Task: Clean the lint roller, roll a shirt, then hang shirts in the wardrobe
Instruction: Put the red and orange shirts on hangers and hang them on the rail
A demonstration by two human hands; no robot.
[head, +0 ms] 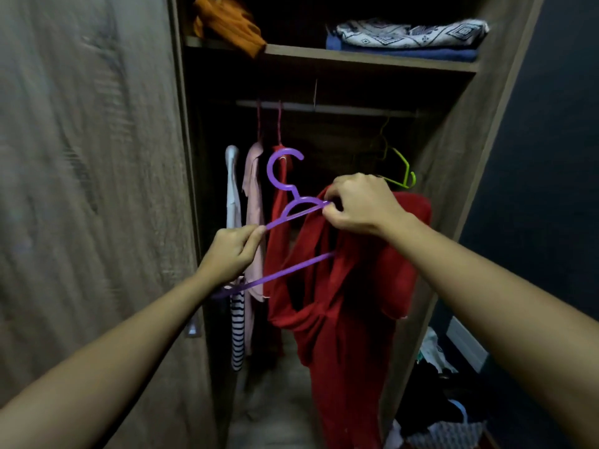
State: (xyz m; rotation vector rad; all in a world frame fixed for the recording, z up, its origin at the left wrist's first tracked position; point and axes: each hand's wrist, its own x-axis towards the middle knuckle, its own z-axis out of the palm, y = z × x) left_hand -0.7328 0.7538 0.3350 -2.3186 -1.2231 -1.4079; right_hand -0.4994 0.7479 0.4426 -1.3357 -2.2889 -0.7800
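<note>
I face the open wardrobe [453, 176]. A purple plastic hanger [285, 176] is held in front of it, hook upward. My left hand [233, 251] pinches the hanger's left shoulder arm. My right hand [359, 205] grips the red shirt's [350, 303] cloth at the hanger's right shoulder. The shirt hangs bunched from that side, covering the hanger's right end. Behind, on the rail [324, 108], hang a white garment [231, 189], a pink shirt [254, 202] and another red garment [278, 228].
An empty green hanger [402, 170] hangs at the rail's right. The top shelf [372, 61] holds an orange cloth [227, 21] and folded patterned and blue textiles [411, 35]. The wardrobe door [87, 189] stands open at left. Clothes lie in a heap [437, 400] on the floor at right.
</note>
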